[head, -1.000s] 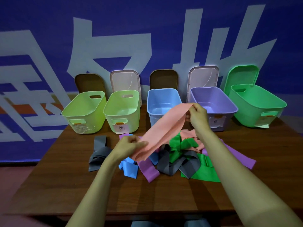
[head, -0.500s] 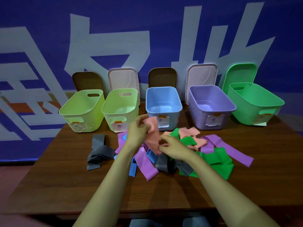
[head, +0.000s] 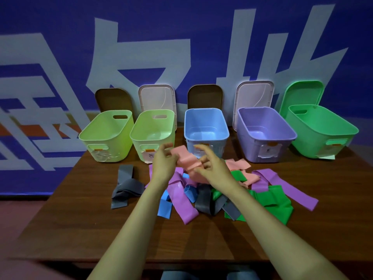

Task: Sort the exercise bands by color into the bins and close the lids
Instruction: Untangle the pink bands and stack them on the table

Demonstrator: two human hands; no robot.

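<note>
A folded pink band (head: 186, 159) is held between my left hand (head: 164, 162) and my right hand (head: 212, 165), just in front of the blue bin (head: 205, 118). Under my hands lies a mixed pile: purple bands (head: 181, 199), blue bands (head: 164, 207), grey bands (head: 203, 201), green bands (head: 272, 201) and more pink bands (head: 240, 165). A separate grey band (head: 124, 186) lies to the left. Two yellow-green bins (head: 107, 128) (head: 153, 126), a purple bin (head: 262, 126) and a green bin (head: 321, 126) stand open in the back row.
Lids lean on the blue wall behind the bins: two brown lids (head: 113, 100) (head: 204, 96), two pale pink lids (head: 156, 98) (head: 254, 93) and a green lid (head: 302, 91). The wooden table (head: 90, 219) has bare surface at the front and left.
The pink band was stretched wide between my hands. My hands have come together in front of the blue bin and the band is now folded into a bunch.
</note>
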